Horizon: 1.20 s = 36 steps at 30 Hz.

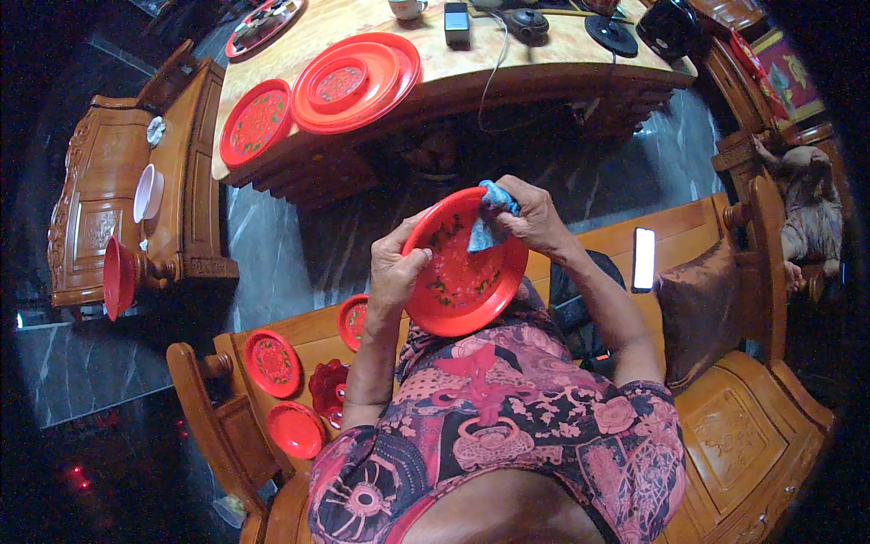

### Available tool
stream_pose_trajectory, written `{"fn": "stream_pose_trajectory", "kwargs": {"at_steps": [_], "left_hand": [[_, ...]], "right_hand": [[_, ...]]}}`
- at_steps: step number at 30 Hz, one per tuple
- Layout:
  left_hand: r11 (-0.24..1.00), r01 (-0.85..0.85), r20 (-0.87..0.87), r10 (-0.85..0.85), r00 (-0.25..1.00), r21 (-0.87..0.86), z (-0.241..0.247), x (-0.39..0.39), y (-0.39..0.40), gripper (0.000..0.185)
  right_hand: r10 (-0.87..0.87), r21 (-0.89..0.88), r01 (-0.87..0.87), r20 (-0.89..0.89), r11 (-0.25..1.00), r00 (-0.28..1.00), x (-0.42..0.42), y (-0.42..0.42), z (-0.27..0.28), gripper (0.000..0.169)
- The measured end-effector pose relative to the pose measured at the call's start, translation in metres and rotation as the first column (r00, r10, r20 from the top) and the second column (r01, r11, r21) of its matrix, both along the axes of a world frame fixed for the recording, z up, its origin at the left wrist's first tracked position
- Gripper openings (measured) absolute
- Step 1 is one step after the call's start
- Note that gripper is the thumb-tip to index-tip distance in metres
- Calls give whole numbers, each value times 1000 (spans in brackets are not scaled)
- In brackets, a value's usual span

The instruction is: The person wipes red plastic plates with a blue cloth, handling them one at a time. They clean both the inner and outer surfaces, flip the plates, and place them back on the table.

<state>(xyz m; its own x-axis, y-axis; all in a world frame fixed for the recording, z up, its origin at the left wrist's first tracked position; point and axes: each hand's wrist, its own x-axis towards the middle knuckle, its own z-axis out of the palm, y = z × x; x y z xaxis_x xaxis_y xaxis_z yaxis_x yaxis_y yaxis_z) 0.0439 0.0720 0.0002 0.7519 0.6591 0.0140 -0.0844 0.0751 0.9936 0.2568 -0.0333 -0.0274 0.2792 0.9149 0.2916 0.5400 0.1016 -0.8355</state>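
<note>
A round red plate [452,272] with a printed floral pattern is tilted up above my lap. My left hand [397,262] grips its left rim, with the thumb over the inner face. At the upper right rim, my right hand [533,214] pinches a blue cloth [486,228]. The cloth folds over the rim and hangs down onto the plate's inner face. The fingers of my right hand behind the rim are partly hidden.
Several red trays [411,95] lie on the table [448,75] ahead. More red plates [272,364] and a dark red scalloped bowl [329,391] sit on the wooden bench [319,326] to my left. A lit phone [644,262] and a cushion [700,306] are at right. Another person [809,204] sits far right.
</note>
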Motion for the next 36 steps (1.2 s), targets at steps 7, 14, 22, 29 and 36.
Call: {"fn": "stream_pose_trajectory", "kwargs": {"at_steps": [7,14,22,29,36], "left_hand": [[985,-157,-37,160,986,70,-3,-1,0,54],[956,-276,36,274,961,101,0,0,2,51],[880,-337,67,335,940,334,-2,8,-8,53],[851,-224,21,244,970,476,4,7,-16,62],[866,-156,16,169,986,476,15,-4,-12,61]], "right_hand": [[-278,-105,257,-303,961,912,-16,-20,-41,15],[-351,-191,314,-716,930,604,-49,-33,-72,16],[-209,-194,199,-976,961,58,-84,-28,-95,26],[-445,-278,388,-770,879,458,-54,-31,-83,24],[-440,-103,431,-317,897,840,-18,-25,-43,23]]}}
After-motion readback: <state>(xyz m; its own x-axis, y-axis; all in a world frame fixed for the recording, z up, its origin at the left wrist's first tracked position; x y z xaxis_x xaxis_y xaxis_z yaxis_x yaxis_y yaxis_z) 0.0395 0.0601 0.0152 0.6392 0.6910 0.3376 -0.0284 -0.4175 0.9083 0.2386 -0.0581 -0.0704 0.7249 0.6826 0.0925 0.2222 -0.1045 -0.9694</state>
